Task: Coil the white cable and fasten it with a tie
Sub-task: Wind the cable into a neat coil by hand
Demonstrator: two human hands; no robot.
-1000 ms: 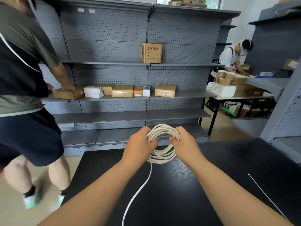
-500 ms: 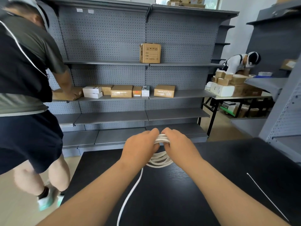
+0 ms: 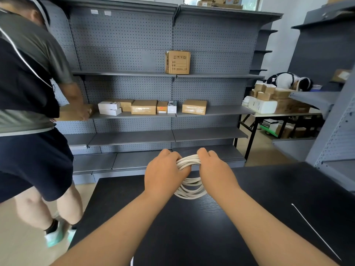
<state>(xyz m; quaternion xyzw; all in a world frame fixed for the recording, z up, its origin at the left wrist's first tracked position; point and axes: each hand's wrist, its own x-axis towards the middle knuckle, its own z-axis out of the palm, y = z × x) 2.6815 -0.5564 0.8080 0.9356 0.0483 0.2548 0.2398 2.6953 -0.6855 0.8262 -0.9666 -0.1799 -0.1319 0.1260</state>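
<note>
The white cable (image 3: 189,186) is wound into a round coil of several loops and held upright above the far part of the black table (image 3: 192,237). My left hand (image 3: 163,172) grips the coil's upper left side, and my right hand (image 3: 215,170) grips its upper right side, knuckles toward me. Between the two hands the top strands are bunched together. A short bit of loose cable end (image 3: 132,261) shows at the bottom edge, under my left forearm. A thin white tie (image 3: 315,230) lies flat on the table to the right, apart from both hands.
A person in dark shorts (image 3: 34,120) stands close at the left, handling a box on the grey shelving (image 3: 172,112), which carries cardboard boxes. Another person (image 3: 288,81) bends over a box-laden table at the far right. A grey rack (image 3: 338,135) borders the table's right side.
The coil was open and round a second ago; my hands have since closed together over its top. The trailing cable has been drawn in until only a short end shows.
</note>
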